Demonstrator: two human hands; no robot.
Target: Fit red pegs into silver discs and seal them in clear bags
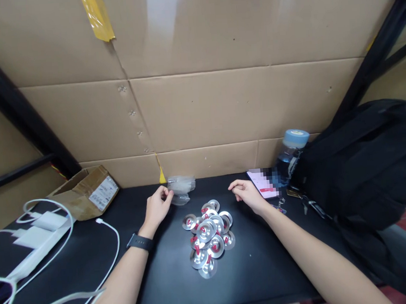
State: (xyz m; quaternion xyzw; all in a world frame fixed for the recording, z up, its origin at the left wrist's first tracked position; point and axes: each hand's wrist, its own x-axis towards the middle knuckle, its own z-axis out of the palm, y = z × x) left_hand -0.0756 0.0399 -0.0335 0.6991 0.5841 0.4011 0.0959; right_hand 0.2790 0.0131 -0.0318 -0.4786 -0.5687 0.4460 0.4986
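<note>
My left hand (pixel 158 206), with a dark watch on the wrist, is closed at the left edge of some crumpled clear plastic bags (pixel 182 185). Its thumb and fingertips meet on the plastic. On the black table lies a loose heap of round silver metal discs (pixel 206 231), each with a raised middle, many showing a small red strip or tab. The heap sits between my forearms, nearer to me than the bags. To the right of it my right hand (pixel 249 195) hovers with its fingers curled in, and nothing shows in them.
An open cardboard box (pixel 84 192) stands at the left, behind a white power strip (pixel 39 249) and loose white cables (pixel 117 243). At the right are a phone (pixel 259 180), a blue-lidded bottle (pixel 289 160), keys (pixel 306 207) and a black backpack (pixel 363 159). A cardboard wall (pixel 200 110) closes the back.
</note>
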